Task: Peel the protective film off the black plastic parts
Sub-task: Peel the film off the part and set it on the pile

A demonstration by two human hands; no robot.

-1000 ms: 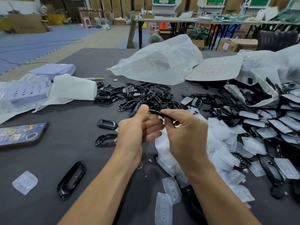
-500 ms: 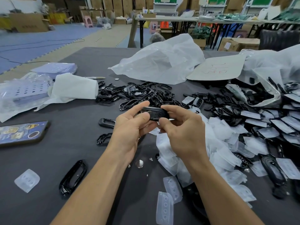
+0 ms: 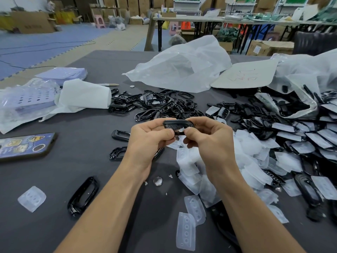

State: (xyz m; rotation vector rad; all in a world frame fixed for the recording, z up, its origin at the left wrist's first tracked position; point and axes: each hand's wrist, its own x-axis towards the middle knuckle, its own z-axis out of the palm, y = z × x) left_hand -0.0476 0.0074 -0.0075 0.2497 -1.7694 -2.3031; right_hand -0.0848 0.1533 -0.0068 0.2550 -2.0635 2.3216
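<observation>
Centrally, black part (image 3: 177,124) pinched between left grip (image 3: 147,141) and right grip (image 3: 207,141), above table (image 3: 82,170)

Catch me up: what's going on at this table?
A person is working on one black plastic part, held in both hands above the dark table. The left hand grips one end. The right hand holds the other end, thumb at a scrap of clear film on the near edge. Loose pieces of film are heaped under the right hand, film-covered parts lie to the right, and bare black frames are piled beyond.
</observation>
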